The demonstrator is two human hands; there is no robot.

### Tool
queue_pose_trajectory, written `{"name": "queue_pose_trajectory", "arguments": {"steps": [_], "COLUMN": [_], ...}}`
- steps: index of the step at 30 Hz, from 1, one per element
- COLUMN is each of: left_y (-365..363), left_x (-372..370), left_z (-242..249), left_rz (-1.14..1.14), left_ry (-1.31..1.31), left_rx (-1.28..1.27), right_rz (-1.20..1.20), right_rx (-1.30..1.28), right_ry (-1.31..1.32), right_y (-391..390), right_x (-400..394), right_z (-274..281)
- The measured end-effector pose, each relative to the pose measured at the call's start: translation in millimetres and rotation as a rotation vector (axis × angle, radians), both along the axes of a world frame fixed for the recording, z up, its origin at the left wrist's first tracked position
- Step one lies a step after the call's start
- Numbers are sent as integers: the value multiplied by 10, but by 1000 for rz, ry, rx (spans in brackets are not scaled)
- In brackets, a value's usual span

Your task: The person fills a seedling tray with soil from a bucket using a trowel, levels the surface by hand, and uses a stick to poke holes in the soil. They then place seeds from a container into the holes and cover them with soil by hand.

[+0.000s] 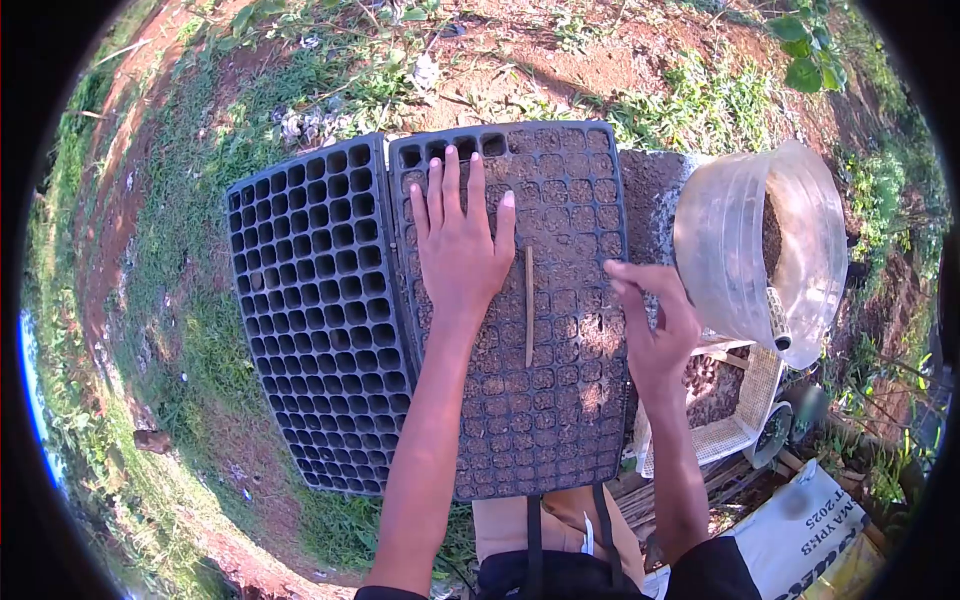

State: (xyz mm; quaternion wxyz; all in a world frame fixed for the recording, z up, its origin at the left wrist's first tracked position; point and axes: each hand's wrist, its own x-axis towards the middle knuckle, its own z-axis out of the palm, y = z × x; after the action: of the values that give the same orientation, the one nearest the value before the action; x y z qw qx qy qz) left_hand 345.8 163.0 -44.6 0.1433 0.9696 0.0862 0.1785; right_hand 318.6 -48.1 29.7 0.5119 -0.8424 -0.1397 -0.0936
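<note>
A black seedling tray [545, 440] lies in front of me, most of its cells filled with brown soil; several cells along the top left edge are unfilled. My left hand [460, 250] rests palm down on its upper left part, fingers spread. A thin wooden stick [529, 305] lies lengthwise on the soil, just right of that hand. Over the tray's right edge is my right hand [660, 325], its thumb and forefinger brought together and the other fingers curled. Whatever may be between those fingertips is too small to make out.
A second black seedling tray [320, 320] with unfilled cells adjoins on the left. On the right stand a translucent plastic tub [725, 250] with soil inside and a white crate [735, 435] below it. A printed white sack [800, 530] lies lower right. Grass and red soil surround everything.
</note>
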Motion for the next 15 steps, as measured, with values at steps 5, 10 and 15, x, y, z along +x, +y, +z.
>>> {"name": "queue_pose_trajectory", "arguments": {"steps": [5,10,15], "left_y": [-13,-12,-16], "left_x": [11,12,7], "left_z": [29,36,27], "left_rz": [8,18,10], "left_ry": [-14,-16,-40], "left_rx": [3,-11,-50], "right_rz": [25,23,-19], "right_rx": [98,-193,-224], "right_ry": [-98,-303,-303], "right_y": [667,856,842], "right_x": [1088,1423,1436], "right_z": [-375,-651,-713]}}
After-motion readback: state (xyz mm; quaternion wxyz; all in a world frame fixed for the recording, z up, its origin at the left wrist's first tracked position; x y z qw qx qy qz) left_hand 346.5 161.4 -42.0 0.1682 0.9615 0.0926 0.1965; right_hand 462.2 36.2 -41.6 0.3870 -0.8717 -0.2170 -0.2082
